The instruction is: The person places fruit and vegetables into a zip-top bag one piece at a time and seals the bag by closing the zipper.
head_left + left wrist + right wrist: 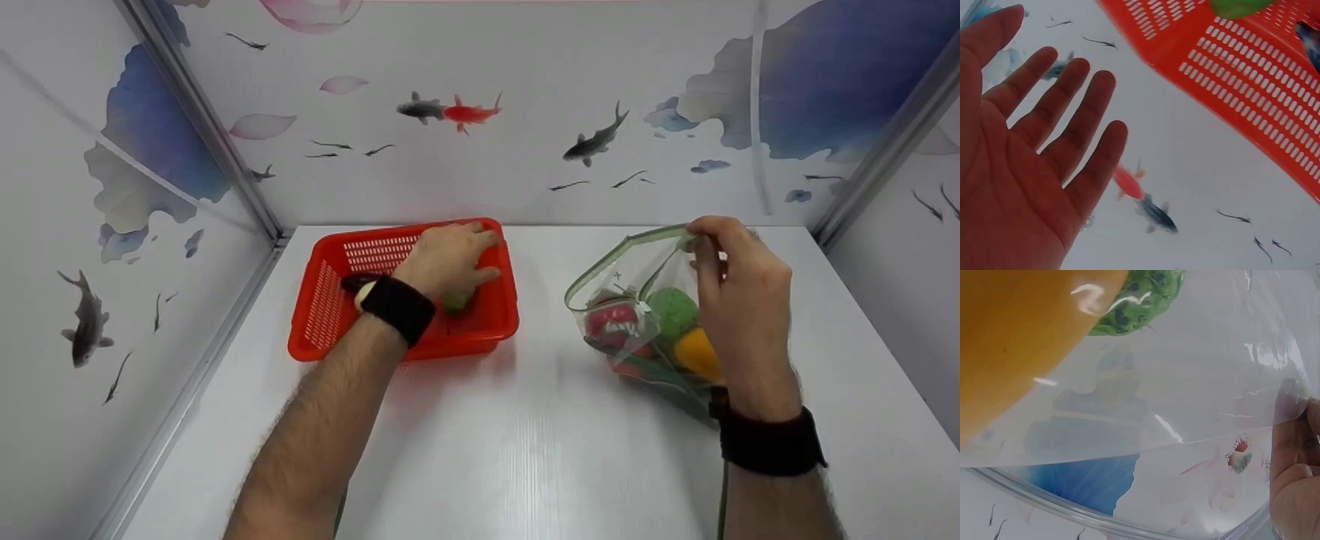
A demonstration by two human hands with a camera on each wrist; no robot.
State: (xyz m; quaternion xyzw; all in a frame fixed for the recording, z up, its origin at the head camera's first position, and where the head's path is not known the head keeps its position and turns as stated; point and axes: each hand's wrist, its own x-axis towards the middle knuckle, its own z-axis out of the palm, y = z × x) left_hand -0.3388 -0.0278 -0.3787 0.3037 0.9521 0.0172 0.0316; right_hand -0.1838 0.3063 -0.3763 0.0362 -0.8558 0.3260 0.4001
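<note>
Over the right part of a red plastic basket, my left hand has its fingers spread and holds nothing; the left wrist view shows its bare palm. Under and beside that hand lie a dark purple item, a pale one partly covered by the wristband, and a green one. My right hand pinches the green-trimmed rim of a clear bag between thumb and fingers. Inside the bag are a red item, a round green one and a yellow-orange one.
Basket and bag stand apart on a white table. Behind them rises a white wall printed with fish, with side panels left and right. Black bands circle both wrists.
</note>
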